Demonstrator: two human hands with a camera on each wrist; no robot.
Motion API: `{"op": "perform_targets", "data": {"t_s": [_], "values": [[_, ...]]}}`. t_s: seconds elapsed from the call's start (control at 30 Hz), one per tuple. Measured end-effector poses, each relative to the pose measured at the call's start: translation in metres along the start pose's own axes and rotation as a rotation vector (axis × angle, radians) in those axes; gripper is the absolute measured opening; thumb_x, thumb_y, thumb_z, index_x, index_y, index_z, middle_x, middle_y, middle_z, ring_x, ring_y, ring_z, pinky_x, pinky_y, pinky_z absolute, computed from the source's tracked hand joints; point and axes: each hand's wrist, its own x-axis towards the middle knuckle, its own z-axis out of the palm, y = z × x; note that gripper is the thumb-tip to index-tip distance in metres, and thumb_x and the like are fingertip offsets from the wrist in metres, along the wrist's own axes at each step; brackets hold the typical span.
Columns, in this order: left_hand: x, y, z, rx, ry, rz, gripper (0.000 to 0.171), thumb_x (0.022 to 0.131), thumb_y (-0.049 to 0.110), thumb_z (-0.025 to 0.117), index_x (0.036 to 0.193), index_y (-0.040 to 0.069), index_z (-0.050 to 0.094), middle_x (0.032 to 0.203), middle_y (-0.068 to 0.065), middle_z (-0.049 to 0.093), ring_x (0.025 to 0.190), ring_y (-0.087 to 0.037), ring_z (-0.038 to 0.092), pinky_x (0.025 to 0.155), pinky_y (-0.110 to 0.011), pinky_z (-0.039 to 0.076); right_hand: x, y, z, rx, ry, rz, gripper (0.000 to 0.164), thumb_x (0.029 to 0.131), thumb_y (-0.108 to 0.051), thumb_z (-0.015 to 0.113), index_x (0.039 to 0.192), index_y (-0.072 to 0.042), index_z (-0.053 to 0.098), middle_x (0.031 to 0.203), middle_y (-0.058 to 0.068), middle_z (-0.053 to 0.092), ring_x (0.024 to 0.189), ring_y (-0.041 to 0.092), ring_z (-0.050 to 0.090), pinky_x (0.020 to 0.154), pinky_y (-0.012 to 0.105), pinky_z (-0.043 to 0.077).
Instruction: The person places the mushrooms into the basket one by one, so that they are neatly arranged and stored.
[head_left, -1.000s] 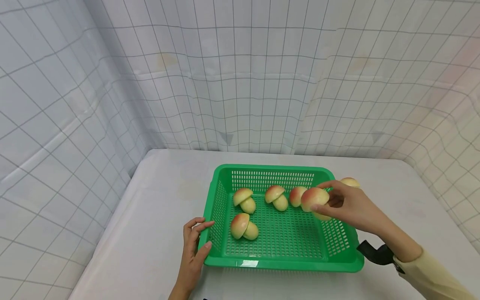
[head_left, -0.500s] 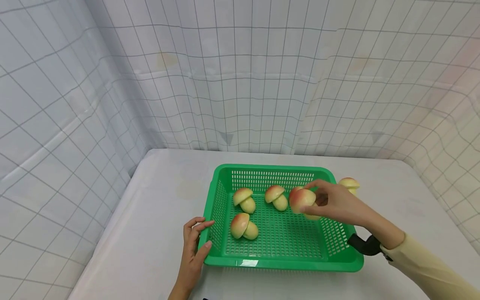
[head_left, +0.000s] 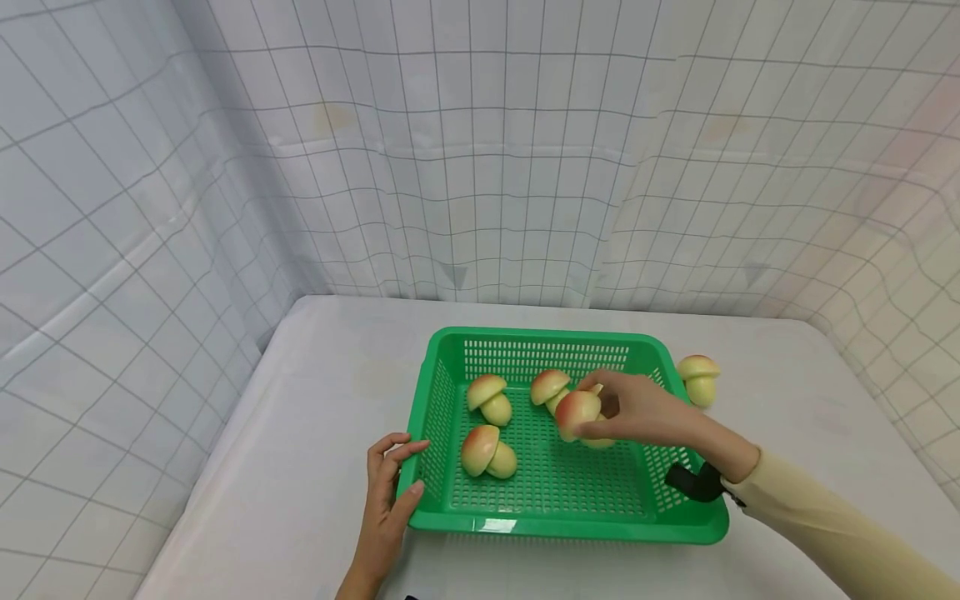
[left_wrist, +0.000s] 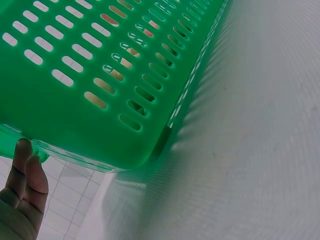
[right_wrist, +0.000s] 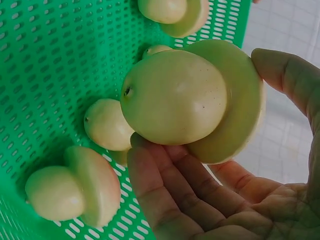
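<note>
My right hand (head_left: 645, 408) holds a toy mushroom (head_left: 577, 413) over the green plastic basket (head_left: 562, 530). In the right wrist view the thumb presses the edge of its pale cap, and the fingers support it from the other side. Its round stem (right_wrist: 172, 97) faces that camera. My left hand (head_left: 386, 504) grips the basket's left rim near the front corner, with some fingers lying outside under the rim. Two mushrooms lie at the left inside the basket, one front (head_left: 480, 452) and one back (head_left: 487, 398). Another mushroom (head_left: 550, 387) lies at the back middle, partly covered by the held one.
One more mushroom (head_left: 699, 380) stands outside on the white tabletop (head_left: 795, 400), beyond the basket's right side. A gridded white curtain (head_left: 510, 167) rises behind the table and along both sides. A black wrist strap (head_left: 697, 482) overlaps the basket's right rim.
My right hand has carried its mushroom leftward, from the basket's right side toward the middle, uncovering the mushroom outside on the right. My left hand and the basket have stayed still.
</note>
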Motion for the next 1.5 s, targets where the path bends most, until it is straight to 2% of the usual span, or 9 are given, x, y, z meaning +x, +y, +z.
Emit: {"op": "perform_targets", "data": {"t_s": [0.17,0.33,0.43,0.63,0.83,1.23,1.5], "values": [[0.0,0.0,0.0,0.005,0.001,-0.004,0.039,0.09,0.0,0.045,0.128,0.009,0.05,0.135,-0.007,0.025,0.123,-0.012,0.028,0.097,-0.017,0.025,0.01,0.001,0.008,-0.061,-0.032,-0.027,0.049,0.076,-0.047,0.071,0.111,-0.017,0.057,0.092,-0.006,0.06,0.078,0.009,0.056,0.068,0.027,0.046],[0.0,0.0,-0.001,0.013,0.001,-0.008,0.039,0.09,0.001,0.045,0.128,0.009,0.05,0.135,-0.006,0.025,0.123,-0.012,0.028,0.097,-0.018,0.025,0.019,0.001,0.014,-0.086,-0.083,-0.069,0.052,0.078,-0.04,0.071,0.116,-0.008,0.056,0.072,-0.004,0.053,0.063,0.008,0.046,0.058,0.024,0.04],[0.0,0.0,-0.001,0.01,0.004,-0.009,0.039,0.09,0.001,0.045,0.128,0.008,0.05,0.135,-0.006,0.025,0.123,-0.012,0.028,0.098,-0.018,0.025,0.024,0.002,0.018,-0.088,-0.121,-0.09,0.052,0.079,-0.037,0.071,0.117,-0.006,0.054,0.066,-0.004,0.051,0.059,0.007,0.044,0.055,0.024,0.038],[0.001,0.0,0.001,0.007,0.007,-0.008,0.039,0.09,0.001,0.045,0.128,0.009,0.051,0.135,-0.005,0.025,0.123,-0.013,0.027,0.098,-0.018,0.025,0.03,0.005,0.027,-0.109,-0.146,-0.104,0.048,0.079,-0.033,0.072,0.115,-0.007,0.053,0.07,-0.005,0.052,0.061,0.007,0.045,0.056,0.024,0.039],[0.0,-0.001,0.001,0.012,0.008,-0.017,0.039,0.09,0.001,0.045,0.127,0.01,0.051,0.135,-0.005,0.025,0.123,-0.012,0.027,0.098,-0.019,0.025,0.035,0.006,0.034,-0.08,-0.182,-0.104,0.046,0.079,-0.031,0.072,0.113,-0.008,0.051,0.072,-0.004,0.051,0.064,0.008,0.045,0.058,0.024,0.039],[0.0,0.0,0.0,0.01,0.0,-0.019,0.04,0.09,0.001,0.045,0.128,0.01,0.05,0.135,-0.004,0.025,0.123,-0.013,0.028,0.098,-0.02,0.025,0.035,0.01,0.045,-0.04,-0.199,-0.088,0.044,0.08,-0.029,0.071,0.113,-0.008,0.05,0.068,-0.003,0.048,0.058,0.007,0.042,0.054,0.024,0.037],[0.0,0.0,0.0,0.021,0.003,-0.009,0.04,0.089,0.001,0.045,0.128,0.009,0.051,0.135,-0.005,0.025,0.123,-0.013,0.028,0.097,-0.019,0.025,0.036,0.009,0.046,-0.032,-0.203,-0.068,0.046,0.08,-0.032,0.071,0.114,-0.009,0.051,0.071,-0.003,0.052,0.062,0.009,0.045,0.056,0.026,0.039]]}}
